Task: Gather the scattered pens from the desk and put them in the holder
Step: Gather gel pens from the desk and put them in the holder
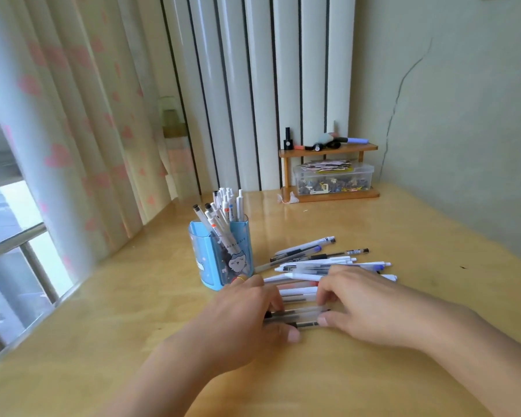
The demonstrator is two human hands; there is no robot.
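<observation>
A blue translucent pen holder [214,260] with a cartoon print stands on the wooden desk, with several pens upright in it. To its right lies a loose pile of white, clear and black pens [319,260]. My left hand [247,314] and my right hand [364,302] both rest on the near end of the pile, fingers curled around a bunch of pens [298,317] that lies between them on the desk. The hands cover parts of those pens. A ring shows on a left finger next to the holder.
A small wooden shelf [328,150] with markers and a bottle stands at the back, over a clear plastic box [333,179] of small items. A curtain [73,115] and window are at the left, a wall at the right. Bare desk [433,236] lies right of the pens.
</observation>
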